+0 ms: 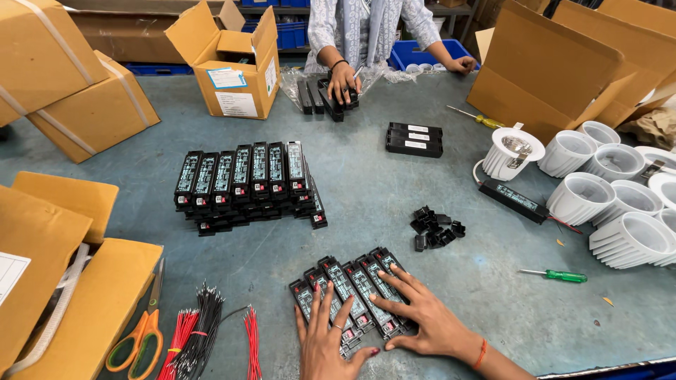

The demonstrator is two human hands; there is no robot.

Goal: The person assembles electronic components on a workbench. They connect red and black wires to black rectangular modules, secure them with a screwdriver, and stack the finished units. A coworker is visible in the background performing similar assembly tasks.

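Both my hands lie flat on a row of several black rectangular driver modules [352, 285] laid side by side near the table's front edge. My left hand [325, 341] presses its spread fingers on the left modules. My right hand [421, 317] covers the right end of the row. Neither hand grips anything. Farther back sits a taller stack of the same black modules [246, 179].
A pile of small black caps [435, 229], a green screwdriver [556, 275], white lamp housings [612, 190], orange scissors [137, 341], red and black wire bundles [201, 331], cardboard boxes [236, 63]. Across the table another person's hand [343, 81] handles black modules.
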